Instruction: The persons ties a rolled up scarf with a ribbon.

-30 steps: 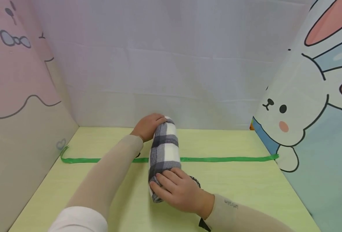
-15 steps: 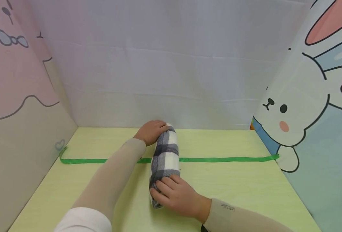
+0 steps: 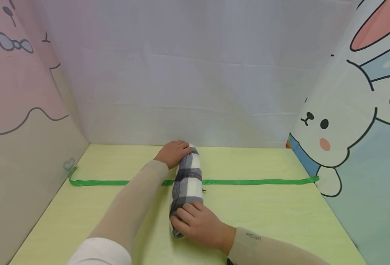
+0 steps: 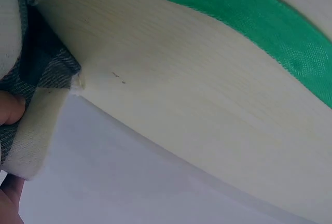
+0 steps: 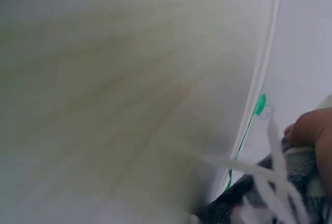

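Note:
A rolled grey-and-white plaid scarf [image 3: 188, 178] lies lengthwise in the middle of the table [image 3: 264, 213], pointing away from me. My left hand [image 3: 174, 154] grips its far end, the fingers curled over the top. In the left wrist view, a thumb [image 4: 11, 108] presses on the checked cloth [image 4: 36, 125]. The near end is held by my right hand [image 3: 203, 224], fingers wrapped over the roll. Pale fringe strands [image 5: 280, 187] hang loose by that hand in the right wrist view. The roll hides the palm side of both hands.
A green ribbon [image 3: 258, 182] runs across the table from side to side, passing behind or under the roll. White cloth [image 3: 195, 73] walls off the back. Printed panels stand at both sides, with a cartoon rabbit [image 3: 340, 121] on the right one.
The roll and both hands have shifted a little toward me. The dark braided strand seen earlier beside the right hand has mostly gone from sight; a small dark tip shows beside the roll.

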A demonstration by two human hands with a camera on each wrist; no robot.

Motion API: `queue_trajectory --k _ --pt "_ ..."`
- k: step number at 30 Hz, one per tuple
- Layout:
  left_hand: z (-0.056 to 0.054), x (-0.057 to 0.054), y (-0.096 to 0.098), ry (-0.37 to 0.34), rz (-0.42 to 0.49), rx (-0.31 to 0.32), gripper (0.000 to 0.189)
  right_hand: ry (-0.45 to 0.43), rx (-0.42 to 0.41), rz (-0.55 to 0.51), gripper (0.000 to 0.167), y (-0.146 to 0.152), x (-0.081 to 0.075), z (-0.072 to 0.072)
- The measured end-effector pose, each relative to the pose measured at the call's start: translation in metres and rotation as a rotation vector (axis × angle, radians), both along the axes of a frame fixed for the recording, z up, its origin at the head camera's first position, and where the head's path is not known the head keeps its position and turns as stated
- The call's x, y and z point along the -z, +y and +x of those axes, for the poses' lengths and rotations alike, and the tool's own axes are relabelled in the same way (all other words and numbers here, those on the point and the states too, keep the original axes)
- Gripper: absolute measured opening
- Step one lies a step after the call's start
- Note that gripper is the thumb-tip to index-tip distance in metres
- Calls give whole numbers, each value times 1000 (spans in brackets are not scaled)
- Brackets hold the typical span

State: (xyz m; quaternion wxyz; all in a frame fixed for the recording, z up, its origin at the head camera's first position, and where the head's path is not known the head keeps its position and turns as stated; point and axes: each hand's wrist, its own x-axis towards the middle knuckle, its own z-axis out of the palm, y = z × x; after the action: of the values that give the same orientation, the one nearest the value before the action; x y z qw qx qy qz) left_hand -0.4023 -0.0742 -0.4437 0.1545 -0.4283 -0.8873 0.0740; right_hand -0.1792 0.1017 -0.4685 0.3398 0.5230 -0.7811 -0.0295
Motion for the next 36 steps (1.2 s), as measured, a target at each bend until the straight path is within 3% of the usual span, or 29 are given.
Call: queue_trajectory --k 8,15,21,30,36 --pt "-1 11 -2 -27 -40 -39 49 -108 26 49 29 0 5 -1" --pt "4 5 -5 -66 -50 -49 49 -113 3 119 21 1 2 2" --pt "12 0 -7 -117 -79 -49 51 -127 -22 183 42 4 -2 2" --pt "24 6 -15 -153 -49 -21 60 -266 -56 289 72 10 0 0" --pt "34 16 -13 -119 -54 13 74 -365 21 349 78 10 7 8"
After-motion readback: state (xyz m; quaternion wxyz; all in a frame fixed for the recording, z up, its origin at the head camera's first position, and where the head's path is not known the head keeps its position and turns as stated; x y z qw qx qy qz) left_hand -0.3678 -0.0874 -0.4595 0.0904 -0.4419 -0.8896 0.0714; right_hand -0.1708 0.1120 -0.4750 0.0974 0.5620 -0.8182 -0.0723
